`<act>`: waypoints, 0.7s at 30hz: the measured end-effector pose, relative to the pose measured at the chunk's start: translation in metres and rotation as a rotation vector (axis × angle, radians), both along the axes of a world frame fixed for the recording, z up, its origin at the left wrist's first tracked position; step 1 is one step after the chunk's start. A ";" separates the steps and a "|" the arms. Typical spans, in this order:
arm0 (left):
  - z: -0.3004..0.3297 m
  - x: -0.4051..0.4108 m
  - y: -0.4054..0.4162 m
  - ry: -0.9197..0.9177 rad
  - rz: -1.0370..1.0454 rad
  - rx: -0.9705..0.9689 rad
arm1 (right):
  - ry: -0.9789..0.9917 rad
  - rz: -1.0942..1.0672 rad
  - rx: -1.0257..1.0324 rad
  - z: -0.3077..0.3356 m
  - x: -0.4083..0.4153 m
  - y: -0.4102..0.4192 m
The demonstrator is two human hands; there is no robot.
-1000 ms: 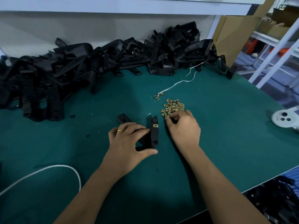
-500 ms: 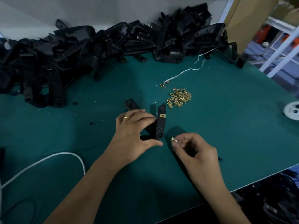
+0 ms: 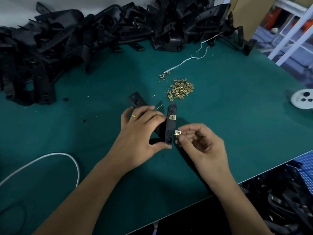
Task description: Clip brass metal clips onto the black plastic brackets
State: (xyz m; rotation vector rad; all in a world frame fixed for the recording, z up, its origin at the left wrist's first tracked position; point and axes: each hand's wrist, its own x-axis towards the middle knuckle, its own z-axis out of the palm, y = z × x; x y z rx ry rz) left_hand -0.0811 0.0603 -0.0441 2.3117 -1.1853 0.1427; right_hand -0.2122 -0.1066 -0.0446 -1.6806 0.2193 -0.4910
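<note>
A black plastic bracket [image 3: 170, 128] stands on edge on the green table [image 3: 237, 116], and my left hand [image 3: 140, 131] grips it with fingers and thumb curled round it. One brass clip [image 3: 172, 117] sits on the bracket's upper part. My right hand [image 3: 201, 145] pinches a second brass clip [image 3: 177, 132] between thumb and forefinger, right beside the bracket's lower right edge. The bracket's other arm [image 3: 136, 100] sticks out past my left fingers. A small heap of loose brass clips [image 3: 181, 89] lies beyond the bracket.
A long pile of black brackets [image 3: 101, 31] fills the table's back. A white string [image 3: 191, 60] runs from the pile toward the clips. A white cable [image 3: 50, 156] loops at the left. A white round part [image 3: 303, 99] lies at the right edge. A bin of black parts [image 3: 284, 200] sits below right.
My right hand left the clip heap with one brass clip and has brought it up against the bracket's lower right side. My left hand kept its grip on the bracket.
</note>
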 end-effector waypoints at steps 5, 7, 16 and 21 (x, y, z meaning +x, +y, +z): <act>0.000 0.000 0.001 -0.001 0.018 -0.035 | 0.031 -0.028 0.028 -0.001 0.003 -0.001; 0.000 0.000 0.000 -0.019 0.024 -0.045 | 0.031 -0.030 0.025 -0.001 0.004 0.000; 0.000 -0.001 -0.003 -0.140 0.050 -0.037 | 0.090 -0.057 0.167 0.006 0.005 0.001; 0.002 -0.002 -0.005 -0.222 0.108 0.007 | 0.127 -0.099 0.189 0.009 0.009 0.003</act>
